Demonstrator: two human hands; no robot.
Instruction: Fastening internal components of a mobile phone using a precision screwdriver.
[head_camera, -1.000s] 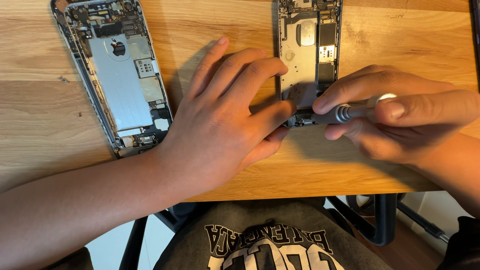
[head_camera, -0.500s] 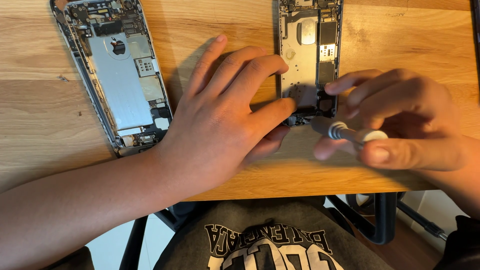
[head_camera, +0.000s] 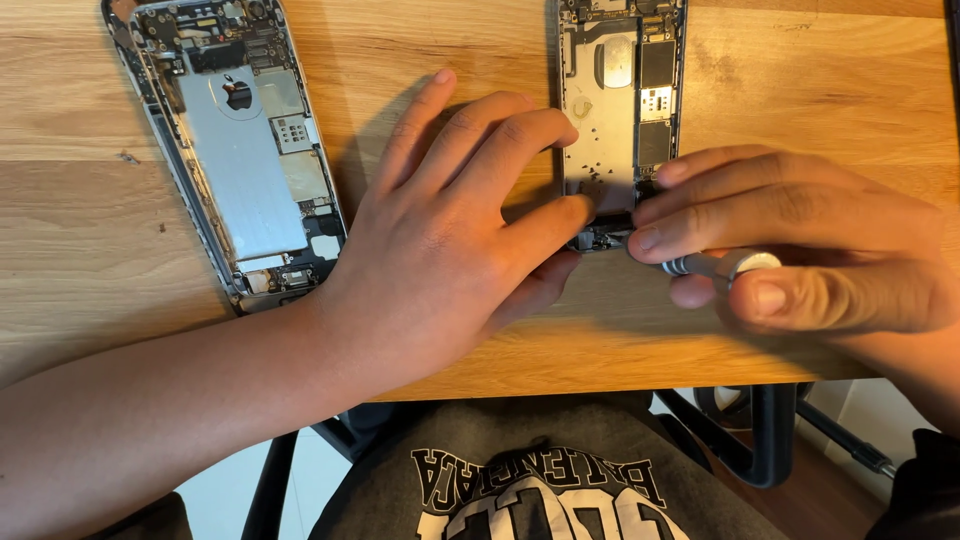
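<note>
An opened phone body (head_camera: 620, 110) with bare circuit boards lies on the wooden table (head_camera: 800, 90), its near end under my fingers. My left hand (head_camera: 450, 250) rests flat beside it, fingertips pressing on its lower left edge. My right hand (head_camera: 800, 250) grips a small silver screwdriver (head_camera: 715, 266), thumb on its round cap, tip aimed at the phone's bottom end. The tip itself is hidden by my fingers.
A second opened phone shell (head_camera: 235, 150) with a silver shield plate lies at the left of the table. The table's front edge runs just below my hands. A black chair frame (head_camera: 760, 440) and my dark printed shirt (head_camera: 540, 480) show beneath.
My right hand first drew the screwdriver back from the phone's end, then brought it in again to the bottom edge. The left hand stayed put.
</note>
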